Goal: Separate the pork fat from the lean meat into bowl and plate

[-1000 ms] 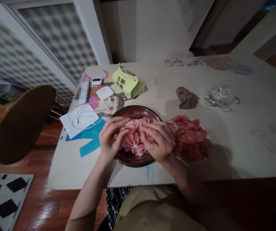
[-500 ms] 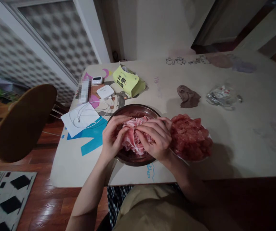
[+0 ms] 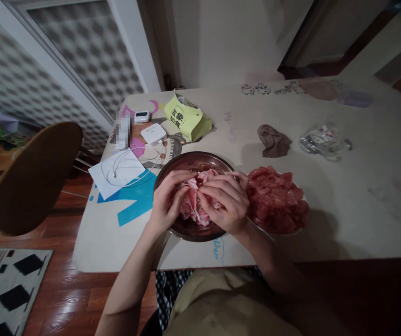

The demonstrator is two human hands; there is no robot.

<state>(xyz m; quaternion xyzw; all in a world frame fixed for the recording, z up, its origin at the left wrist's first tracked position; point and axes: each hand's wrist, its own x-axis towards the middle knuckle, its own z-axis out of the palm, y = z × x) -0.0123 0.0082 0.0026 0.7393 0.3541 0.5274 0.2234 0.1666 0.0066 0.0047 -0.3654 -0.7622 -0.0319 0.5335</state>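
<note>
Thin pink-and-white meat slices (image 3: 195,207) lie heaped in a round metal bowl (image 3: 200,235) near the table's front edge. My left hand (image 3: 168,196) curls over the bowl's left side, thumb and fingers closed on a meat slice. From the right, my right hand (image 3: 226,198) pinches the meat too, its fingertips close to those of the left. Part of the heap is hidden beneath my fingers. Just right of the bowl, chunks of darker red raw meat (image 3: 277,200) are piled on a white plate (image 3: 296,232), mostly covered by them.
Behind the bowl stands a yellow-green paper bag (image 3: 188,119). To its left are a white device (image 3: 153,134), a cable and a white paper sheet (image 3: 116,175). A brown cloth (image 3: 273,140) and crumpled clear plastic (image 3: 324,142) lie back right. A wooden chair (image 3: 35,179) stands left.
My left hand has shifted slightly right, towards the right hand. The meat between my fingers has moved a little, with a pale slice raised near the fingertips. Everything else stays put.
</note>
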